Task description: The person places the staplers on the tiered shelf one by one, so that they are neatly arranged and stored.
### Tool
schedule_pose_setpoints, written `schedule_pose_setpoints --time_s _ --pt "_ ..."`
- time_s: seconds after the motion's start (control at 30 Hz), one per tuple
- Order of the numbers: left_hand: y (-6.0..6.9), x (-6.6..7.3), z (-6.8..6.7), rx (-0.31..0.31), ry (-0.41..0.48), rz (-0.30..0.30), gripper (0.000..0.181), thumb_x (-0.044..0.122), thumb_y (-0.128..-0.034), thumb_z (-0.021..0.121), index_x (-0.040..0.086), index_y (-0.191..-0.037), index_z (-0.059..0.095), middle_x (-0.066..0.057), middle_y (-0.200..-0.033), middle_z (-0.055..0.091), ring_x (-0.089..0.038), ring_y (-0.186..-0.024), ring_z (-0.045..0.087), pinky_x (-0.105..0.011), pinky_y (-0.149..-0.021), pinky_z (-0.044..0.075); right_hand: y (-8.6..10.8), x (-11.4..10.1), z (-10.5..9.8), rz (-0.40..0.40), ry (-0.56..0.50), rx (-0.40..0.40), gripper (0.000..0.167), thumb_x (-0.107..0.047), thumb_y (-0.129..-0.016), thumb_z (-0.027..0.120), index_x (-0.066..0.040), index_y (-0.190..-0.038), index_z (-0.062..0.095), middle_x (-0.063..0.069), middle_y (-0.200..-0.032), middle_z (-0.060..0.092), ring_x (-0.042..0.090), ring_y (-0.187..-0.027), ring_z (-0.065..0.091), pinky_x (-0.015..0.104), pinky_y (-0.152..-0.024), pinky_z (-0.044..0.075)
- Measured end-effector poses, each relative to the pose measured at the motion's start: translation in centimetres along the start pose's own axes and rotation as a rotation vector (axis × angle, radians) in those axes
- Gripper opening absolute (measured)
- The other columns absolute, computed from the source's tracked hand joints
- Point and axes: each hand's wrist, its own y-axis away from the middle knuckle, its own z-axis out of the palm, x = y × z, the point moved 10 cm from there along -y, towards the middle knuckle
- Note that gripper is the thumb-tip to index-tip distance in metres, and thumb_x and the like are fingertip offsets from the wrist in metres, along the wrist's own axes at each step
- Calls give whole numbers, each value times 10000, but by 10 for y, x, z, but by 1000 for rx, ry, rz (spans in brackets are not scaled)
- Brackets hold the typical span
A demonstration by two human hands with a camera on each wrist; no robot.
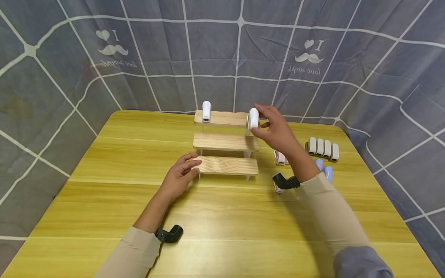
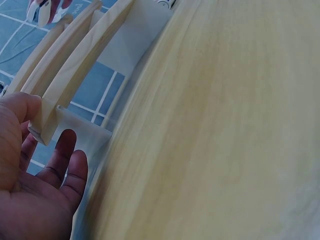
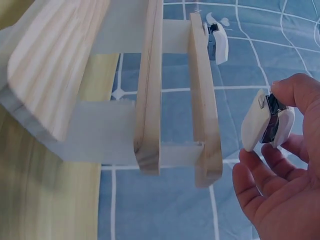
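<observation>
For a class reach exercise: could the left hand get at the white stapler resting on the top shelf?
Probably yes: the left hand touches only the bottom shelf, and nothing visible blocks its way up the left side to the white stapler.

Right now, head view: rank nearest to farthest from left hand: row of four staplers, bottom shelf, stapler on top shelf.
1. Bottom shelf: its left end touches the left hand.
2. Top-shelf stapler: farther back, at the left end.
3. Row of four: far off to the right.
</observation>
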Motion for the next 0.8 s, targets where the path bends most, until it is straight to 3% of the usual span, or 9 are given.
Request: schedule_pose_setpoints --time_s 0.37,0.8 --pt "2 1 0 -3 -1 -1 313 28 -1000 576 -119 -1275 602 -198 -1487 417 -353 -1355 410 -510 -1038 380 -21 -5 17 13 -42 -3 701 -88 -890 732 -45 -1509 406 139 -1377 454 234 -1204 519 384 -890 476" --pt "1 1 0 6 0 9 300 9 -990 581 -125 -1257 612 -201 -1474 432 -348 -1355 412 -502 -1034 386 -41 -13 34 21 -90 -7 703 -79 -879 740 -25 -1500 414 142 -1388 443 231 -1224 530 369 -910 492"
